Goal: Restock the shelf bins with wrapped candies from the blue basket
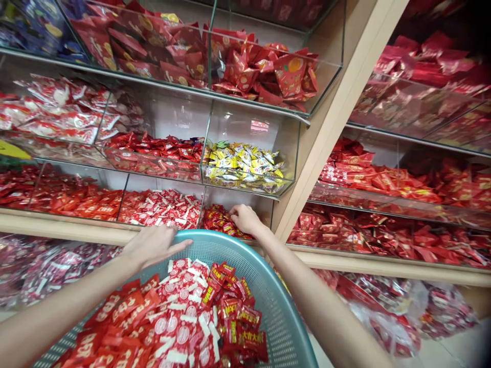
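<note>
A blue-green plastic basket (286, 306) holds three groups of wrapped candies: orange-red packets (118, 317), red-and-white packets (187, 306) and dark red packets with yellow lettering (241, 319). My left hand (153, 245) is closed over the basket's far rim, thumb stretched along the inner side, other fingers mostly hidden. Reaching past the rim, my right hand (245, 219) is in a bottom-shelf bin with its fingers curled down onto small red-and-yellow wrapped candies (218, 219). What lies under its fingertips is partly hidden.
Red-and-white candies (169, 207) fill the bin left of my right hand. Above it, a clear bin holds yellow-and-white candies (243, 162). A slanting wooden upright (341, 117) stands to the right, with more candy bins beyond. Bagged candies (387, 317) lie below the shelf.
</note>
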Demonstrator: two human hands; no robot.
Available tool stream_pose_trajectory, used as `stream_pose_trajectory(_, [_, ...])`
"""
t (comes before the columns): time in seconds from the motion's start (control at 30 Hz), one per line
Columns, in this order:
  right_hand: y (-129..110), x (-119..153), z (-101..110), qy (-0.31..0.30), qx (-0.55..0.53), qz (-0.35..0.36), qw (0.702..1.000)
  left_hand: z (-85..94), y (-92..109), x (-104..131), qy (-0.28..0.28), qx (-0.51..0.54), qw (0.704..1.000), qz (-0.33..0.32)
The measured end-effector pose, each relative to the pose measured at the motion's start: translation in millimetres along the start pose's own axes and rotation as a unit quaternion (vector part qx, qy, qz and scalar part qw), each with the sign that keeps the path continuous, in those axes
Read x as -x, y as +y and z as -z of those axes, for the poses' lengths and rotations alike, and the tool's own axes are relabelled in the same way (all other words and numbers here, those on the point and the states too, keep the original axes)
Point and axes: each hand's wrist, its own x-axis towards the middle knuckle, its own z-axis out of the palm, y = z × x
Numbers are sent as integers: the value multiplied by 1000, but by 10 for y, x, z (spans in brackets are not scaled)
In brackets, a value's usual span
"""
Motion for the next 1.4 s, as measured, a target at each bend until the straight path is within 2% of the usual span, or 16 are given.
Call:
stream_pose_trajectory(0.1, [-24, -84, -215, 17, -16, -1, 1000, -9, -12, 2, 1, 0, 1000, 0])
stream_pose_trajectory(0.23, [9, -32, -400, 35, -37, 17, 999, -33, -44, 1, 7, 6, 1000, -4])
stream_pose_trajectory(0.37, [92, -28, -493, 44, -66, 52, 995, -56, -75, 2, 9, 16, 1000, -6])
stream_pose_trajectory(0.57, [159, -76, -551, 39, -89, 61, 993, -58, -76, 6, 7, 20, 1000, -5])
stream_pose_trajectory(0.67, [151, -53, -539, 56, -88, 56, 993, -36, -64, 6, 3, 20, 1000, -7])
stream_pose_trajectory(0.97, [127, 0, -455, 155, -105, 27, 982, 12, -34, 24, -13, 14, 1000, 1])
stream_pose_trajectory(1.07, [122, 22, -370, 181, -127, 32, 975, 10, -36, 29, -3, 9, 1000, 1])
stream_pose_trajectory(1.17, [80, 56, -237, 205, -194, 38, 959, 2, -40, 37, 9, 2, 1000, -3])
stream_pose_trajectory(1.27, [-26, 99, -98, 195, -286, 54, 937, -5, -41, 48, 10, 0, 1000, -4])
stream_pose_trajectory(1.4, [-208, 254, 43, 146, -334, 87, 927, -8, -36, 52, 9, 2, 1000, -2])
